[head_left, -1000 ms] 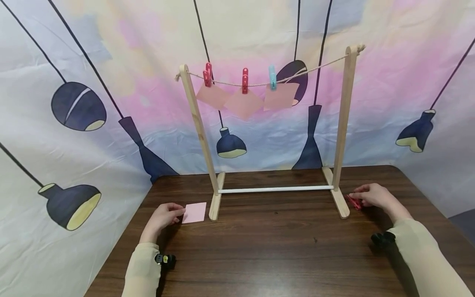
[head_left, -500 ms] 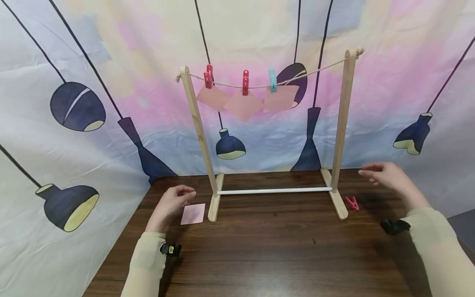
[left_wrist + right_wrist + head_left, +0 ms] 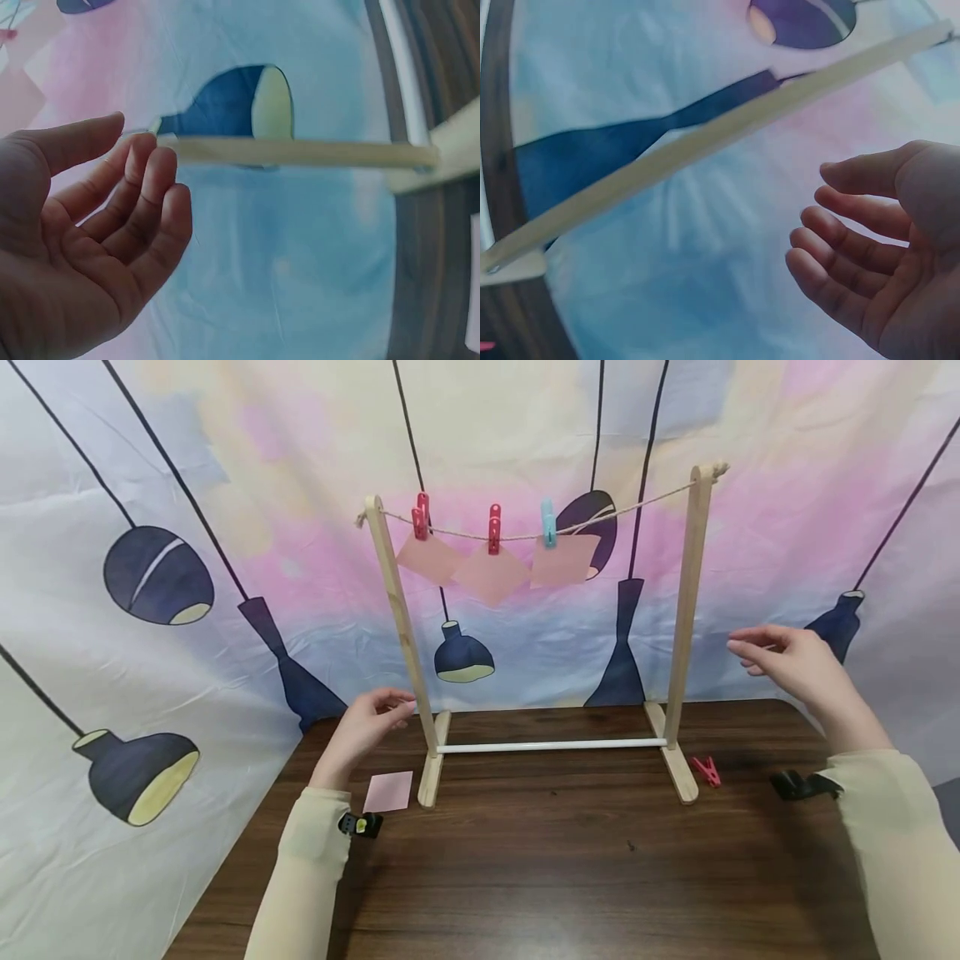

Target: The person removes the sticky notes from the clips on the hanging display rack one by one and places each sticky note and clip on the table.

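My left hand (image 3: 366, 731) is raised beside the left post (image 3: 402, 618) of a wooden rack, fingers loosely bent around nothing. In the left wrist view, its fingertips (image 3: 161, 161) appear close to that post; I cannot tell whether they touch. Below it, a square pink paper note (image 3: 388, 792) lies on the table. My right hand (image 3: 797, 677) hovers right of the right post (image 3: 687, 610), holding nothing. A red clothespin (image 3: 707, 771) lies beneath it near the rack's right foot. Three pink notes hang from the string, under red clothespins (image 3: 494, 529) and a light blue clothespin (image 3: 549, 524).
A sagging string (image 3: 637, 508) joins the tops of the posts. A white rod (image 3: 551, 746) links the rack's feet low over the dark wooden table (image 3: 540, 860). Behind stands a cloth backdrop (image 3: 315, 527) printed with lamps.
My right hand has let go of the red clothespin and risen. My left hand has left the pink note on the table and moved up and right toward the left post.
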### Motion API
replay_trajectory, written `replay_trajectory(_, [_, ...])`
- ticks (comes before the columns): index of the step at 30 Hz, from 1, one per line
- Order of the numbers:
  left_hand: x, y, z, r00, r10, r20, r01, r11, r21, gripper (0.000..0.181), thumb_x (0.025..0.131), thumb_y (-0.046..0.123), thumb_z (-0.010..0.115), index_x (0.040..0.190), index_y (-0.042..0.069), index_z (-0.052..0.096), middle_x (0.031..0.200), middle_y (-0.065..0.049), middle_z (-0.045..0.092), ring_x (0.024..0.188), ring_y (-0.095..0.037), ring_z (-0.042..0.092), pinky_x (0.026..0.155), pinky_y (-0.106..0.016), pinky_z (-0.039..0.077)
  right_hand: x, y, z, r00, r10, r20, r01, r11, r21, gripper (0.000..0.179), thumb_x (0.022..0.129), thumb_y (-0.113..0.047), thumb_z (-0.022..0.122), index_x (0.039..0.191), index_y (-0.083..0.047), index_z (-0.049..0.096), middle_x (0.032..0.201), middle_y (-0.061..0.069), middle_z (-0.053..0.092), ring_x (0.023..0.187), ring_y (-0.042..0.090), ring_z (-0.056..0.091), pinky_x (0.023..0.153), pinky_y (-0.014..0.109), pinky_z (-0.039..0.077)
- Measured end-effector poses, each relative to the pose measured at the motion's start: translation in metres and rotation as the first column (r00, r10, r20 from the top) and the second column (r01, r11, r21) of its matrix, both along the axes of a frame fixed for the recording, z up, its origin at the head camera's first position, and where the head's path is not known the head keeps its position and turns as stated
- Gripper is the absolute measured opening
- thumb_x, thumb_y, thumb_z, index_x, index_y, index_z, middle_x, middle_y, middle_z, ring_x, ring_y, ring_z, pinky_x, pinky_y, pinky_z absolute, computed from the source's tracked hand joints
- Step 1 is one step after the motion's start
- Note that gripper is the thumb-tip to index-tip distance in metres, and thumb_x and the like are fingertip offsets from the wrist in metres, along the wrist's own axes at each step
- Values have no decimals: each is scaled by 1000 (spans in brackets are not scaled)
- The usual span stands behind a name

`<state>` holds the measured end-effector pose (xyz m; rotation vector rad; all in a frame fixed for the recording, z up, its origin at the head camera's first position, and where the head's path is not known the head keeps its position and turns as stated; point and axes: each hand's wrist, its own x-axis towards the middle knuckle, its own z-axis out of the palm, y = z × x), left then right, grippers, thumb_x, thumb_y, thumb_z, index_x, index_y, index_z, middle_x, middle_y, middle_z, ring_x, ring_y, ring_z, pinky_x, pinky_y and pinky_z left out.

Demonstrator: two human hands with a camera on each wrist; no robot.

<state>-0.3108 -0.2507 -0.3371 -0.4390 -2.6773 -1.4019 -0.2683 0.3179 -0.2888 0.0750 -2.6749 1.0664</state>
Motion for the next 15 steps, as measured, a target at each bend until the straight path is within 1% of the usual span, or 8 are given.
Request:
replay_trajectory(1, [-2, 4, 3, 1000, -19, -13, 19, 1000, 14, 34, 101, 24, 64, 124, -1, 66, 107, -20, 68, 92, -33, 67, 78, -32, 55, 1, -3, 5, 1000, -3, -17, 3, 1000, -6, 62, 100, -54, 53, 139, -6, 57, 113, 7, 68, 77, -11, 59, 80, 34, 50])
replay_trajectory(2, [-3, 7, 5, 999, -29, -28, 30, 999, 21, 34, 101, 24, 64, 124, 0, 66, 108, -21, 68, 94, -35, 67, 77, -31, 55, 1, -6, 9, 1000, -3, -31, 3, 1000, -18, 61, 100, -54, 54, 139, -7, 57, 109, -3, 68, 78, -11, 59, 80, 30, 48])
replay_trajectory(4, [-6, 16, 11, 997, -52, -50, 54, 998, 38, 33, 101, 24, 64, 124, 0, 66, 111, -23, 67, 98, -40, 66, 77, -31, 54, 2, -11, 18, 998, 3, -63, -6, 999, -48, 59, 100, -52, 55, 138, -8, 58, 100, -19, 65, 79, -9, 60, 80, 25, 47])
replay_trajectory(6, [-8, 25, 16, 996, -62, -72, 66, 996, 55, 32, 101, 24, 65, 124, 1, 66, 111, -24, 68, 99, -39, 67, 78, -32, 55, 4, -16, 28, 996, 8, -90, -16, 996, -85, 58, 99, -52, 57, 138, -9, 59, 95, -29, 60, 81, -8, 62, 76, 17, 45])
replay_trajectory(8, [-11, 34, 20, 993, -67, -93, 73, 995, 66, 32, 100, 24, 65, 125, 3, 66, 111, -20, 69, 97, -35, 68, 80, -33, 55, 6, -22, 36, 992, 22, -121, -37, 992, -121, 57, 98, -51, 59, 137, -9, 60, 96, -28, 61, 83, -6, 62, 74, 13, 46])
replay_trajectory(11, [-14, 50, 26, 990, -91, -111, 103, 989, 103, 33, 100, 23, 66, 125, 2, 65, 111, -18, 69, 96, -30, 68, 84, -34, 56, 8, -31, 49, 986, 43, -160, -71, 983, -171, 52, 98, -48, 62, 135, -11, 62, 100, -21, 64, 85, -2, 64, 73, 10, 48])
replay_trajectory(13, [-16, 60, 29, 987, -114, -117, 129, 983, 131, 32, 100, 21, 65, 126, 1, 65, 114, -19, 69, 98, -29, 67, 87, -34, 55, 8, -37, 57, 981, 56, -186, -90, 979, -182, 48, 98, -45, 63, 134, -12, 64, 101, -17, 66, 85, -1, 65, 74, 11, 48])
replay_trajectory(15, [-18, 70, 32, 983, -136, -124, 154, 976, 156, 32, 100, 19, 65, 126, 0, 65, 117, -22, 68, 103, -32, 67, 89, -35, 55, 7, -43, 64, 976, 63, -210, -104, 976, -190, 46, 99, -42, 64, 133, -11, 65, 100, -17, 67, 84, 0, 65, 74, 11, 48])
